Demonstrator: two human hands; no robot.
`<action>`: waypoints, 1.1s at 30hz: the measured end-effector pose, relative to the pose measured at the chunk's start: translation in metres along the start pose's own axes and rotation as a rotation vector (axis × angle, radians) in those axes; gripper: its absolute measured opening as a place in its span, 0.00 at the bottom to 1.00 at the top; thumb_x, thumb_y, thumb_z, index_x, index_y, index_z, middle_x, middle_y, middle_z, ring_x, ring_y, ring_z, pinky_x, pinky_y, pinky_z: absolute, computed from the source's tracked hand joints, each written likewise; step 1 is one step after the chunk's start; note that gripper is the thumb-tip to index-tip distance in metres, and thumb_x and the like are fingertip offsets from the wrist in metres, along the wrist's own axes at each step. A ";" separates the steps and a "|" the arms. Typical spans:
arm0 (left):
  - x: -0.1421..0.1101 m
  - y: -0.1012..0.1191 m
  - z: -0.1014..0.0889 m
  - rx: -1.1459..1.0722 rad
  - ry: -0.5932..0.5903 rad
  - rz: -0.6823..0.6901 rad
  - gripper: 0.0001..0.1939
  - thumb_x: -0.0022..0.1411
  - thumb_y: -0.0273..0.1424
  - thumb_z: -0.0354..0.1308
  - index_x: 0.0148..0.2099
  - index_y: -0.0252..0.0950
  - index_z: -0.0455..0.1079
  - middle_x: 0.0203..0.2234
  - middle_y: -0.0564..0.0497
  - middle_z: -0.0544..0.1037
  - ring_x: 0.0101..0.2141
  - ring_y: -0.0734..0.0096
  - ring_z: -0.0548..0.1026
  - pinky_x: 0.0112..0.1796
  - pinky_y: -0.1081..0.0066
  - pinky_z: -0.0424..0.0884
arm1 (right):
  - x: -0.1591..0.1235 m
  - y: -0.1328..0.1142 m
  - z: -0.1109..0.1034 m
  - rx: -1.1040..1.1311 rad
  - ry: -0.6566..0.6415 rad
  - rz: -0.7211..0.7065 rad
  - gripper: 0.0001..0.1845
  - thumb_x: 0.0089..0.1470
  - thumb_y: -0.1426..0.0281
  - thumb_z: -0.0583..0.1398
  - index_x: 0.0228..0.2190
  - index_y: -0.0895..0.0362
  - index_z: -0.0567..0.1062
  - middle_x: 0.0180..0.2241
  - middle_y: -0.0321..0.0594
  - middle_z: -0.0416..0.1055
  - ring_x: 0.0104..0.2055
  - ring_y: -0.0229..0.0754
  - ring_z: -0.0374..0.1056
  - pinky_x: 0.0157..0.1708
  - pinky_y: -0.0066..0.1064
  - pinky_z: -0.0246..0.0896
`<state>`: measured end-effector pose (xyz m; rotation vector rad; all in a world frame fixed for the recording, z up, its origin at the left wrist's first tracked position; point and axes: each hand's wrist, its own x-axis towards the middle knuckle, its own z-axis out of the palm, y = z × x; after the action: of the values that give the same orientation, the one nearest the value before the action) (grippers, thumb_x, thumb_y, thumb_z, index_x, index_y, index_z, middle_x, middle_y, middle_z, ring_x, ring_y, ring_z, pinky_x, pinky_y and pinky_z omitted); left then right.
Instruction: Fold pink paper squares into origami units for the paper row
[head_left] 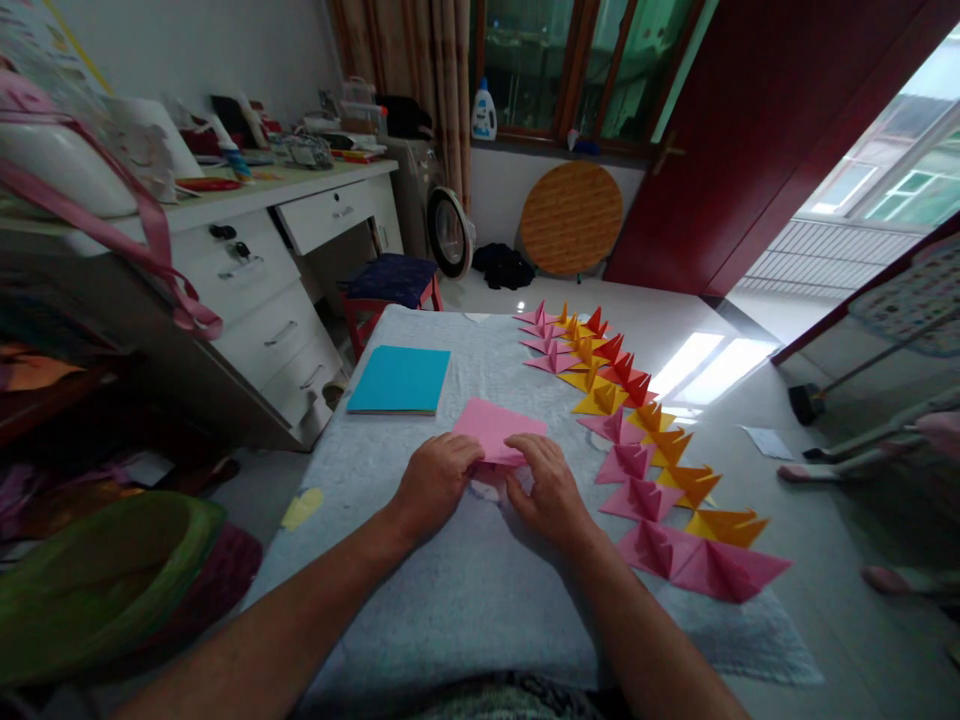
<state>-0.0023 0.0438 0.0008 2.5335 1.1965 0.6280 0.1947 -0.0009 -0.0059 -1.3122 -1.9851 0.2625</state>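
Note:
A sheet of pink origami paper [496,425] lies in front of me on the cloth-covered table, its near edge folded or bent up. My left hand [442,478] is closed on the sheet's left near side. At the right near edge, my right hand [547,487] pinches the paper between thumb and fingers. Beyond my left hand sits a stack of blue paper [401,380]. Rows of folded paper cranes [637,462] in pink, yellow and red run along the table's right side.
The table is covered by a pale grey-blue cloth [360,600]. A green-lined bin [112,590] stands at the left, and a stool [394,280] is past the far edge. A white desk [247,290] lines the left wall. Another person's legs [855,460] show at the right.

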 end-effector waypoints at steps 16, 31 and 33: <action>-0.025 0.002 -0.021 -0.357 -0.051 -0.359 0.08 0.64 0.32 0.51 0.34 0.38 0.70 0.28 0.52 0.77 0.31 0.65 0.75 0.33 0.70 0.66 | 0.002 0.007 -0.002 0.101 -0.169 0.146 0.10 0.54 0.74 0.54 0.31 0.56 0.76 0.32 0.42 0.76 0.37 0.44 0.69 0.42 0.35 0.61; -0.033 -0.008 -0.008 -0.392 0.177 -0.364 0.25 0.67 0.36 0.51 0.64 0.38 0.57 0.37 0.51 0.76 0.35 0.67 0.75 0.40 0.68 0.68 | 0.008 0.011 0.007 0.187 -0.031 0.400 0.13 0.55 0.66 0.54 0.42 0.57 0.69 0.22 0.29 0.63 0.24 0.39 0.62 0.29 0.30 0.52; -0.033 -0.006 -0.007 -0.378 0.161 -0.368 0.22 0.68 0.35 0.47 0.63 0.38 0.58 0.33 0.53 0.74 0.32 0.68 0.74 0.39 0.69 0.67 | 0.008 0.009 0.007 0.172 -0.034 0.390 0.12 0.55 0.66 0.54 0.41 0.56 0.69 0.21 0.29 0.62 0.24 0.39 0.61 0.28 0.30 0.51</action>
<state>-0.0283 0.0223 -0.0046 1.9224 1.3971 0.8778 0.1953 0.0117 -0.0118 -1.5798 -1.6778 0.6297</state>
